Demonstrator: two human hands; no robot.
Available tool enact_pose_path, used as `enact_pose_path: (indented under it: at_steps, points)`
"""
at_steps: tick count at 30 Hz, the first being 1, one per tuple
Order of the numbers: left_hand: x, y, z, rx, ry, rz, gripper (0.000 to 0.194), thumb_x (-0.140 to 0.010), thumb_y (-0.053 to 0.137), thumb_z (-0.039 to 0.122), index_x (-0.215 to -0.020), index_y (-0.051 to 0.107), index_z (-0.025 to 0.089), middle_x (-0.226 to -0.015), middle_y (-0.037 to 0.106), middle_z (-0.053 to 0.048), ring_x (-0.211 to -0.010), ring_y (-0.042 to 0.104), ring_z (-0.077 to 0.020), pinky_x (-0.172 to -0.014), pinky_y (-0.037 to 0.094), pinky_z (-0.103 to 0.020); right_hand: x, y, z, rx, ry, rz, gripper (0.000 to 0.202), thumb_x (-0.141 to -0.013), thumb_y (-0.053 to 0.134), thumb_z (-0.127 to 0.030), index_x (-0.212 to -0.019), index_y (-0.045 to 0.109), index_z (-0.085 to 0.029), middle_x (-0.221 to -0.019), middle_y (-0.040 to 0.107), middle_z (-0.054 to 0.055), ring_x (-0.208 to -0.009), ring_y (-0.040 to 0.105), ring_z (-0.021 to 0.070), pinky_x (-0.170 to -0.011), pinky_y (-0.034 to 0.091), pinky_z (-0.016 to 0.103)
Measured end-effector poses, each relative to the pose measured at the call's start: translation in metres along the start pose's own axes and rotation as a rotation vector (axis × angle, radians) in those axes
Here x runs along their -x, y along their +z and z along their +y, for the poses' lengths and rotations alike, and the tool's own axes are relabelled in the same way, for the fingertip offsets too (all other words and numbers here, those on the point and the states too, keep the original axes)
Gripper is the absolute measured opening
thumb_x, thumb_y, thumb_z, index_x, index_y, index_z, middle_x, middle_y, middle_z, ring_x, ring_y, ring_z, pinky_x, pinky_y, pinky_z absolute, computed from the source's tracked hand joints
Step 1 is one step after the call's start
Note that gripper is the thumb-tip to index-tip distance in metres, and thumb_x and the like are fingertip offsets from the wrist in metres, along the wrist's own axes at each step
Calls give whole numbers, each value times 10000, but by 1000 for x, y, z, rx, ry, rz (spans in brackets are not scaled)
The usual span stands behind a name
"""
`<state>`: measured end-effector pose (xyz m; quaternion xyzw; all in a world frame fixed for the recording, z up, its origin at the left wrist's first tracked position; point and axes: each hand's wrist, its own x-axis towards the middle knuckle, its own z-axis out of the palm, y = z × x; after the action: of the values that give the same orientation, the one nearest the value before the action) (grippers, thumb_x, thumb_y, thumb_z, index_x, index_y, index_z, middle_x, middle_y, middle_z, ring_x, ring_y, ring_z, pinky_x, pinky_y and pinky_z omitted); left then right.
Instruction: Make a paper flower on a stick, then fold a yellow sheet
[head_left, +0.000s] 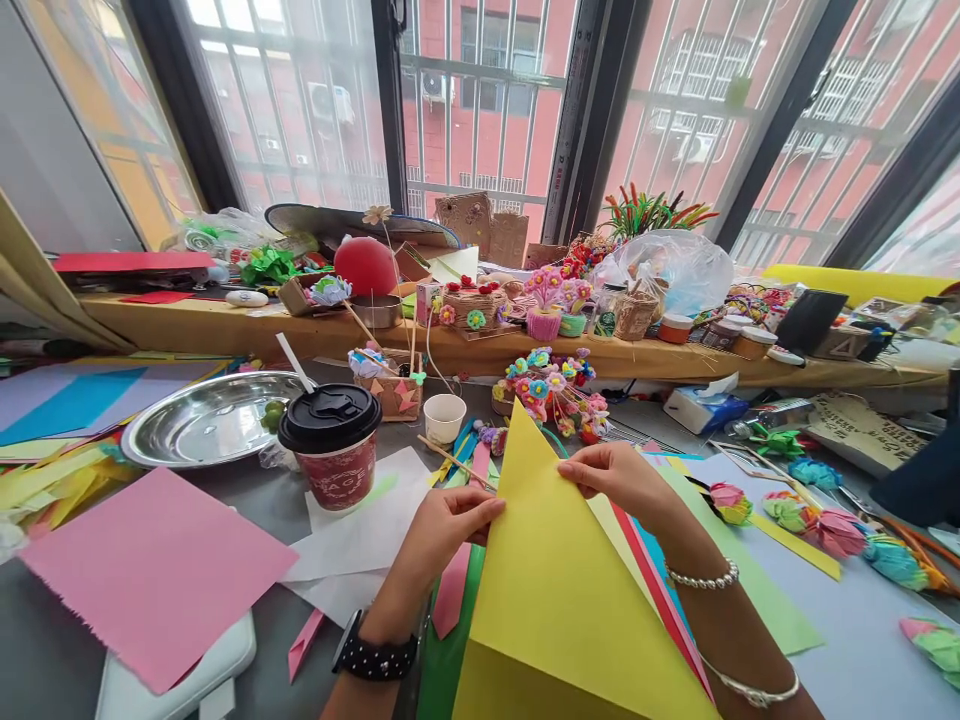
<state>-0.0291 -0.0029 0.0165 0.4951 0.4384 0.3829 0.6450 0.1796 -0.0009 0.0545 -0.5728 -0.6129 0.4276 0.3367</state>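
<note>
A large sheet of yellow paper [559,590] stands tilted in front of me, its top corner rising to a point and a fold or bend running across its lower part. My left hand [457,515] pinches its left edge between thumb and fingers. Higher up on the right edge, my right hand [611,475] pinches the same sheet. Behind its right side show red, blue and pale sheets [660,580]. Below my left hand lie a pink paper strip [452,590] and a green surface, both partly hidden.
Left of my hands stand a lidded paper cup [334,450] with a straw, a metal tray [202,415] and pink paper [161,575]. A small white cup [445,415] and colourful craft flowers [555,385] sit beyond. Paper flowers [832,530] lie right. A crowded ledge [465,352] runs below the windows.
</note>
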Motion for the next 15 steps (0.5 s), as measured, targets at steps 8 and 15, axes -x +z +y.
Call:
enact_pose_path:
  at_steps: [8,15]
  points:
    - [0,0,2,-10,-2,-2,302,-539,710,380,-666,673,110,-641,656,-35,-579,584,-147,-559,467,-240,-1,1,2,-14,6,6,245,-623,616,-374,-557,611,-138,-504,520,-15,-498,456,92,-486,366,206]
    - [2,0,5,-46,-36,-30,321,-508,718,399,-648,673,113,-610,648,-34,-563,577,-141,-555,463,-235,-2,-3,4,-6,-30,86,283,-640,598,-420,-600,625,-141,-534,537,-10,-512,460,96,-507,377,219]
